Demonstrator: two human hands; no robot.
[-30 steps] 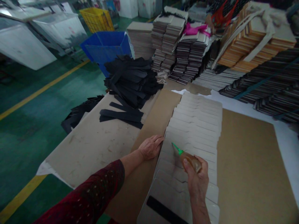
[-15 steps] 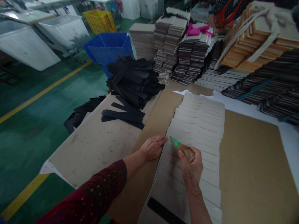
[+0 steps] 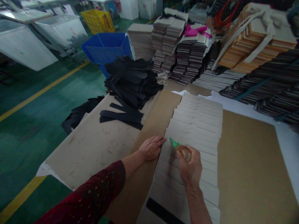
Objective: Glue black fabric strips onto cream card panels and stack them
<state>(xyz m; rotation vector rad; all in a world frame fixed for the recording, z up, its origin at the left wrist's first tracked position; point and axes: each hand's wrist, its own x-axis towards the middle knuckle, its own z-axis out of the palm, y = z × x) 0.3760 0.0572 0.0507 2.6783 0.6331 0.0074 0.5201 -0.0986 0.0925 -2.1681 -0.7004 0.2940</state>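
My right hand is wrapped round a brown squeeze bottle with a green nozzle, whose tip points up and left over the overlapping grey boards. At the left edge of those boards, my left hand lies palm down with its fingers stretched out, holding nothing. A black strip rests on the nearest board. Further left are several loose black strips and a large heap of black strips.
Brown cardboard lies beneath the boards. Tall board stacks and a tied bundle stand at the back. A blue bin and a yellow crate are behind the table. Part of a person shows at the top right.
The whole view has shifted slightly, so things appear a little further left. Both hands keep nearly the same places over the boards, and the bottle stays in my right hand.
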